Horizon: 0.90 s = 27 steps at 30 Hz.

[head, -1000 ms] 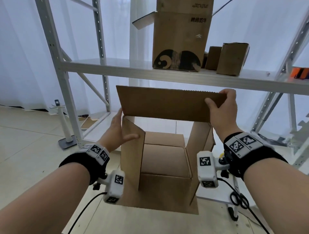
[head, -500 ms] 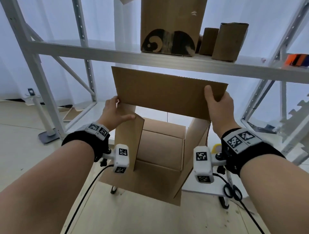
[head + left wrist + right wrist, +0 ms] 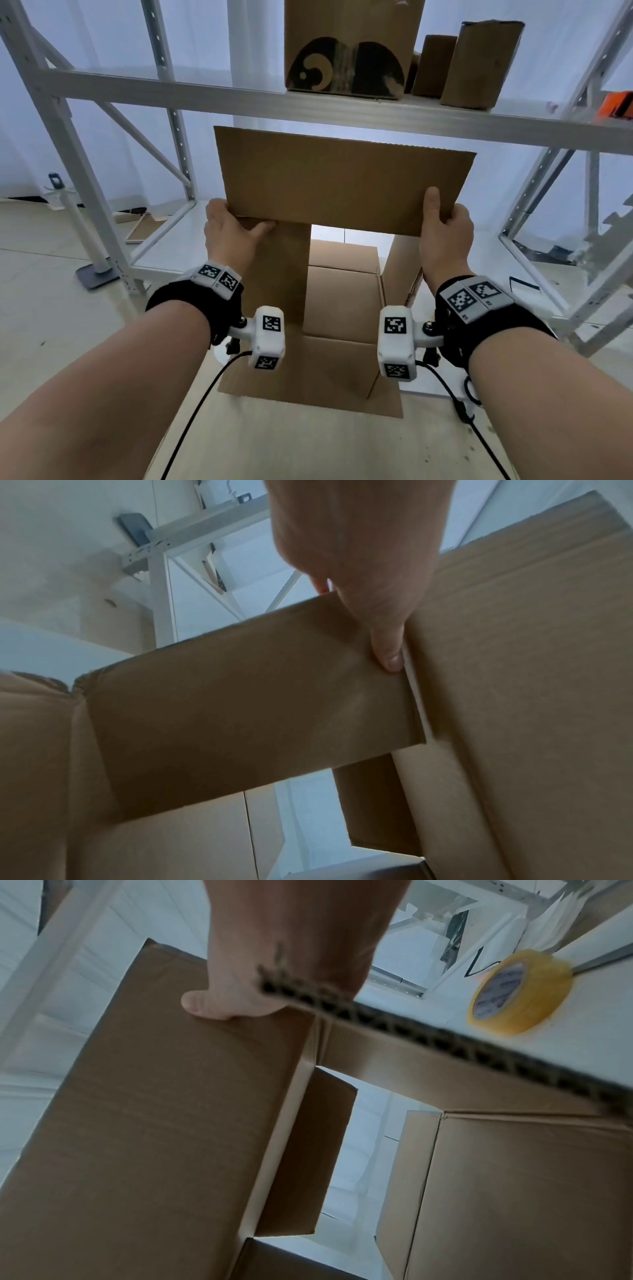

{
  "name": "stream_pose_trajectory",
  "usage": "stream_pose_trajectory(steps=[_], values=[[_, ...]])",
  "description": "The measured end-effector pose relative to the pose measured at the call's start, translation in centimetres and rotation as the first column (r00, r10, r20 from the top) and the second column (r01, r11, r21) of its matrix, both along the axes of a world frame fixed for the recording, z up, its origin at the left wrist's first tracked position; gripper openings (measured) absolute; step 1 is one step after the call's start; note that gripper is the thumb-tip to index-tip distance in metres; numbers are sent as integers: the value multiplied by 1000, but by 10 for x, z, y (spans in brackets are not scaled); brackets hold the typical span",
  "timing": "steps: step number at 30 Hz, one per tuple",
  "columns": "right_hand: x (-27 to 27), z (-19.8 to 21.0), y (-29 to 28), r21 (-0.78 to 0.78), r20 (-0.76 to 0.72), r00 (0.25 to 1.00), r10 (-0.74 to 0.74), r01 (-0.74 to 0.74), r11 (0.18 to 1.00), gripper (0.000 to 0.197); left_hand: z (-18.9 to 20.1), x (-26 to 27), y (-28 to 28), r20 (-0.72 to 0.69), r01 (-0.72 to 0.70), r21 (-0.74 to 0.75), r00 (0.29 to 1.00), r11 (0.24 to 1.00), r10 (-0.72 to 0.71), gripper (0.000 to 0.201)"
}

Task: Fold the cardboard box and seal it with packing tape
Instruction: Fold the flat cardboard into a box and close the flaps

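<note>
A brown cardboard box stands open-ended in front of me, its flaps unfolded. Its long far flap tilts toward me. My left hand holds the left side flap near its top, thumb laid on its inner face. My right hand grips the right end of the long flap, thumb on its near face. A roll of yellowish packing tape lies on the white surface to the right, seen only in the right wrist view.
A white metal rack rises behind the box, its shelf just above the long flap. Other cardboard boxes stand on that shelf. A white stand is on the floor at left. Scissors' handles peek out under my right forearm.
The left side flap has swung inward under my left hand. The long far flap has tilted down toward me, with both hands lower on it. The camera has moved closer.
</note>
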State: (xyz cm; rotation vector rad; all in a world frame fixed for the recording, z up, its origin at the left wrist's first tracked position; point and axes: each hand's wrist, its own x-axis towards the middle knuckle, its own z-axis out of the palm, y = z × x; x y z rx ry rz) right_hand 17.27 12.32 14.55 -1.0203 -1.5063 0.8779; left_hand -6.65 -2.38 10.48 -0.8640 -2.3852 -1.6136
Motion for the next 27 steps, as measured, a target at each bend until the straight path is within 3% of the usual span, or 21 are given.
stream_pose_trajectory(steps=[13, 15, 17, 20, 23, 27], values=[[2, -3, 9, -33, 79, 996, 32, -30, 999, 51, -8, 0, -10, -115, -2, -27, 993, 1000, -1, 47], [5, -1, 8, -33, 103, 994, 42, -39, 999, 53, -7, 3, -16, -100, 46, -60, 994, 997, -52, 55], [7, 1, 5, -41, 134, 989, 66, -61, 997, 54, -4, 9, -24, -92, 59, -97, 993, 994, -68, 76], [10, 8, 0, -70, 174, 979, 102, -91, 993, 52, 10, 28, -32, -238, -40, -160, 971, 986, 1, 106], [15, 16, -6, -117, 183, 969, 168, -148, 982, 50, 36, 53, -30, -489, -30, -256, 866, 966, -102, 112], [24, 21, -17, -114, 178, 950, 259, -241, 964, 45, 76, 79, -14, -741, -122, -400, 626, 908, -243, 111]])
